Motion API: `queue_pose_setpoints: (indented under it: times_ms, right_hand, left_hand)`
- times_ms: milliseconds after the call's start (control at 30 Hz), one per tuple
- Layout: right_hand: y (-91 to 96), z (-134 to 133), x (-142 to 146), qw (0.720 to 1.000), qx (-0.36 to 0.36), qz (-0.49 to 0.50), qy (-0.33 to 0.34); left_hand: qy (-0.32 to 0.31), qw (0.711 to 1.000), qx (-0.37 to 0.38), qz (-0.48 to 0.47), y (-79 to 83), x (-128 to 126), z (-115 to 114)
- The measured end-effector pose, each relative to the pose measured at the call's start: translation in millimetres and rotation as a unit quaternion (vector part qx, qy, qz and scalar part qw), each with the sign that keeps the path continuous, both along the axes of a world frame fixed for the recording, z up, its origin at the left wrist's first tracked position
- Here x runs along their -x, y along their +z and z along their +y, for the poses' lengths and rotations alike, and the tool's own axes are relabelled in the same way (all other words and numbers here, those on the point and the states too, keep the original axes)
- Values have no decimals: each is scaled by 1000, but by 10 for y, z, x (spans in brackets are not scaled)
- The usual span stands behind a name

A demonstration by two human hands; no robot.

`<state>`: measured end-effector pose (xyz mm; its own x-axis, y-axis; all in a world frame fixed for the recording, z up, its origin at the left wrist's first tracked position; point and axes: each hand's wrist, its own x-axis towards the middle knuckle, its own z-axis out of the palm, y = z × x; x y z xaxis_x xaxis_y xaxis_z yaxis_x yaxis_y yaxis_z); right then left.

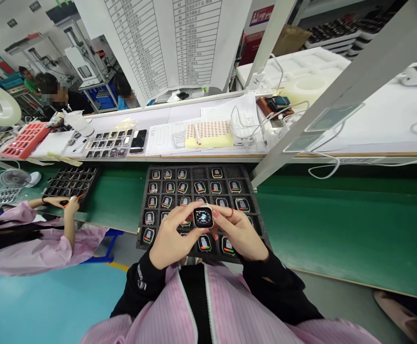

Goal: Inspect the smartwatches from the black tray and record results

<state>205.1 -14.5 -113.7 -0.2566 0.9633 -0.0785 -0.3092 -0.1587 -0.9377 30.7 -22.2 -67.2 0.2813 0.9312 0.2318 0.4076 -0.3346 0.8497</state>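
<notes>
Between my two hands is a smartwatch [203, 217] without a strap, its screen lit with a dial face. My left hand [174, 234] grips its left side with thumb and fingers. On its right edge, the thumb and fingers of my right hand [239, 231] press against the case. Right below is a black foam tray [198, 173] divided into compartments, most holding a similar watch with a lit screen. My hands hide part of the tray's middle and front rows.
A green bench [337, 224] carries the tray. Behind it runs a white shelf with a phone [138, 141], a yellow sticker sheet [208, 134] and cables. A slanted metal post [337, 91] stands at right. On the left a co-worker's hands [71, 206] work beside another black tray [72, 179].
</notes>
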Motion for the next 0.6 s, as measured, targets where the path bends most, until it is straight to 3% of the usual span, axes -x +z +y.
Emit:
queue_pose_setpoints:
  times_ms: [600]
  right_hand:
    - [-41,-24,0,999,7,40,-2]
  left_hand:
    - [-12,1000,1,-26,25,-21,-10]
